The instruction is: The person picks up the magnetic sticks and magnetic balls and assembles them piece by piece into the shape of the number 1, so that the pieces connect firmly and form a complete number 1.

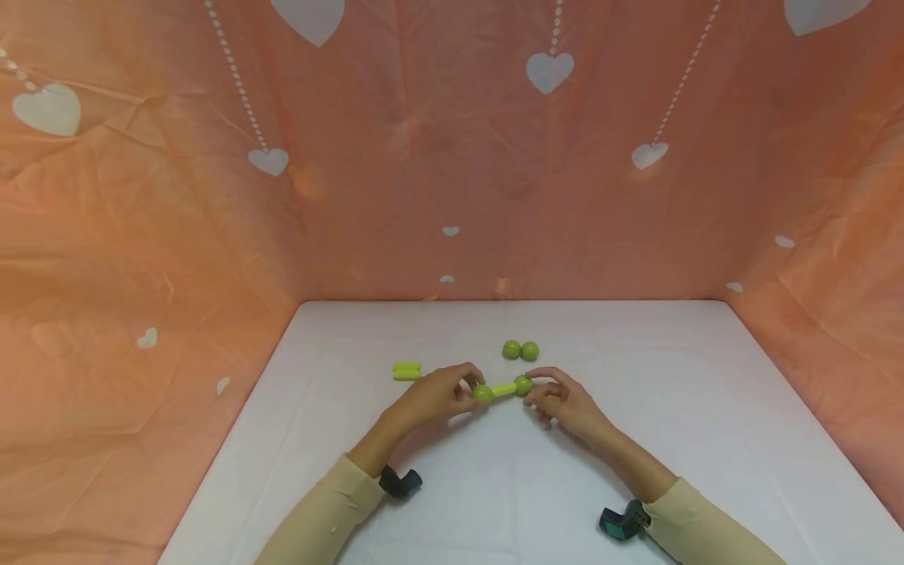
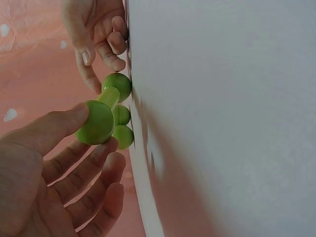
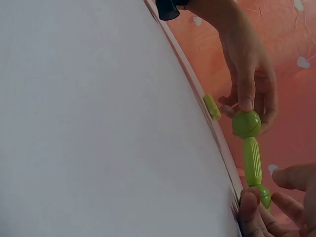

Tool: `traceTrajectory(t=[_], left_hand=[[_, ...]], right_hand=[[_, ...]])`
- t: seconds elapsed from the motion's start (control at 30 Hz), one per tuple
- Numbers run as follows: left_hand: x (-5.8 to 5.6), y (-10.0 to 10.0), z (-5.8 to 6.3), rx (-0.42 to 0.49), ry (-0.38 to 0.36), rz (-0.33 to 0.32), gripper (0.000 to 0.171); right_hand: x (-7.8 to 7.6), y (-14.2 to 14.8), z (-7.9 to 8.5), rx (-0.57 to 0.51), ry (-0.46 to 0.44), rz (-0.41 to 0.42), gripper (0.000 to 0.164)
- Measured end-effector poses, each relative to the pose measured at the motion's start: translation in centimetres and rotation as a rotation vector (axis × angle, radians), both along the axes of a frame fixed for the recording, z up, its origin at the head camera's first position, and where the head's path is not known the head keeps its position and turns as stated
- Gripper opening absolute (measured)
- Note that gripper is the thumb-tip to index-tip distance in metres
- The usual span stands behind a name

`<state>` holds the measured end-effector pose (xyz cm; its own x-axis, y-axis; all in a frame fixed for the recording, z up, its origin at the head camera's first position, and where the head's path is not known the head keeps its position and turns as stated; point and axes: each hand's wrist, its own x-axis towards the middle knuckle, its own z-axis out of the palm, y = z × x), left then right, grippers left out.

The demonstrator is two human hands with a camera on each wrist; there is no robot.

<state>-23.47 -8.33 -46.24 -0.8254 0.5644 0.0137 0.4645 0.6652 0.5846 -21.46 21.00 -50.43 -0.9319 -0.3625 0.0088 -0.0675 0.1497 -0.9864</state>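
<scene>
A white table (image 1: pixel 741 439) fills the near part of the scene, closed in left, right and far by an orange-pink backdrop (image 1: pixel 452 173) printed with pale hearts (image 1: pixel 549 72), some hanging on dotted lines. Around the middle of the table is a green rod (image 1: pixel 504 390) with a left ball (image 1: pixel 483 394) and a right ball (image 1: pixel 523 384) at its ends. The left hand (image 1: pixel 441 392) pinches the left ball between thumb and fingertips, its other fingers apart. The right hand (image 1: pixel 572 408) is at the right ball, fingers loosely bent and apart from one another, the index tip just beside or touching it; which, I cannot tell. Just beyond the right ball, on the far side, two loose balls (image 1: pixel 512 350) sit side by side. Two lime sticks (image 1: pixel 406 375) lie together left of the rod, near the left hand.
</scene>
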Motion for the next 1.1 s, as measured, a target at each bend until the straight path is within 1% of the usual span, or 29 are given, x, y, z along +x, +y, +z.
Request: traceTrajectory(t=[0.1, 0.3, 0.4, 0.53, 0.77, 0.97, 1.1], left_hand=[[0.0, 0.1, 0.0, 0.008, 0.0, 0.002, 0.032], [0.1, 0.2, -0.1, 0.021, -0.001, 0.0, 0.032], [0.0, 0.4, -0.4, 0.017, 0.01, -0.01, 0.032], [0.1, 0.5, -0.5, 0.004, 0.011, -0.007, 0.033], [0.3, 0.7, -0.5, 0.004, 0.018, -0.01, 0.031], [0.3, 0.9, -0.5, 0.018, 0.022, -0.014, 0.031], [0.5, 0.9, -0.5, 0.025, 0.027, -0.021, 0.031]], right_hand=[[0.2, -0.2, 0.2, 0.028, 0.025, 0.008, 0.04], [0.5, -0.7, 0.3, 0.085, 0.036, 0.032, 0.039], [0.6, -0.9, 0.2, 0.075, 0.042, 0.06, 0.04], [0.8, -1.4, 0.2, 0.058, 0.063, 0.113, 0.04], [0.7, -2.4, 0.2, 0.02, 0.088, 0.177, 0.041], [0.9, -3.3, 0.2, 0.022, 0.1, 0.185, 0.042], [1.0, -3.6, 0.2, 0.034, 0.062, 0.174, 0.042]])
